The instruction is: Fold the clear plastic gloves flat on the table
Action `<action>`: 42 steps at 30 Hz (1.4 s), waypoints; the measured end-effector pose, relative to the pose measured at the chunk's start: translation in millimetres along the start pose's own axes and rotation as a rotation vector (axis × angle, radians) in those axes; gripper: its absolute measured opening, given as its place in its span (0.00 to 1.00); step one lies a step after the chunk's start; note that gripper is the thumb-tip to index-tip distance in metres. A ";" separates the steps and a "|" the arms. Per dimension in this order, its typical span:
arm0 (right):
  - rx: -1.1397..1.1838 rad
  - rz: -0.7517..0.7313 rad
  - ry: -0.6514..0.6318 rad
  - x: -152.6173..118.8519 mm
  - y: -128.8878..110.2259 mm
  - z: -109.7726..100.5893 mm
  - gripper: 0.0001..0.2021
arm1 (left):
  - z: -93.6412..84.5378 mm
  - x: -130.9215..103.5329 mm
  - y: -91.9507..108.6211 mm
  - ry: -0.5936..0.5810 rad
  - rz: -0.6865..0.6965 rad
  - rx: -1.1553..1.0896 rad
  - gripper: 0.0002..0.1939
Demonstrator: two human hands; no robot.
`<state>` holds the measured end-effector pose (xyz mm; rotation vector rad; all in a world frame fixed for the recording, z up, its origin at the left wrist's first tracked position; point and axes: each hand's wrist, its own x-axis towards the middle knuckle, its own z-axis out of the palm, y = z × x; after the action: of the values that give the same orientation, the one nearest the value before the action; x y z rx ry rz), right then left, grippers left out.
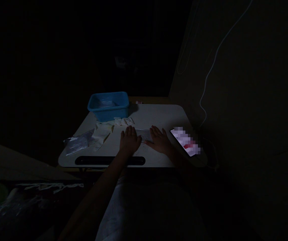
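Note:
Between my hands a clear plastic bag or sheet (144, 134) lies on the white table (159, 115). My left hand (129, 140) rests flat near its left edge, fingers stretched forward and thumb toward the plastic. On the other side my right hand (159, 140) lies palm down with its fingers spread, the thumb pointing inward over the plastic. Neither hand grips anything. The room is dark, so the exact outline of the plastic is hard to make out.
A blue plastic basin (112, 113) with clear plastic inside stands at the back left. Crumpled white cloth or paper (123, 121) and a clear plastic packet (79, 142) lie at left. A lit phone (184, 140) lies at right; a white cable (205, 83) hangs beyond it.

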<state>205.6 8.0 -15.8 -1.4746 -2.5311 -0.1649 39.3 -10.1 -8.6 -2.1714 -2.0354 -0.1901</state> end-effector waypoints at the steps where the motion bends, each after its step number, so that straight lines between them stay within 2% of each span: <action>1: 0.000 0.000 -0.001 0.1 0.1 0.3 0.35 | 0.2 0.1 0.0 0.003 -0.001 -0.001 0.32; 26: 0.007 -0.001 0.009 -0.3 -0.4 -0.3 0.36 | -1.9 0.2 0.3 -0.015 -0.001 -0.026 0.32; 33: 0.008 0.000 0.006 -0.5 -1.1 -1.6 0.35 | 2.7 0.4 -0.6 0.015 -0.006 -0.021 0.32; 38: 0.056 0.017 0.030 -0.2 -0.4 -1.6 0.33 | 2.2 -0.1 -0.4 0.013 -0.002 -0.009 0.32; 42: 0.162 0.088 0.096 3.6 7.6 0.2 0.25 | 0.8 0.0 -0.2 0.014 -0.003 -0.017 0.31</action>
<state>210.5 14.9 -15.3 -1.4740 -2.3398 -0.0151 39.0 -9.9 -9.3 -2.1717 -2.0370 -0.2231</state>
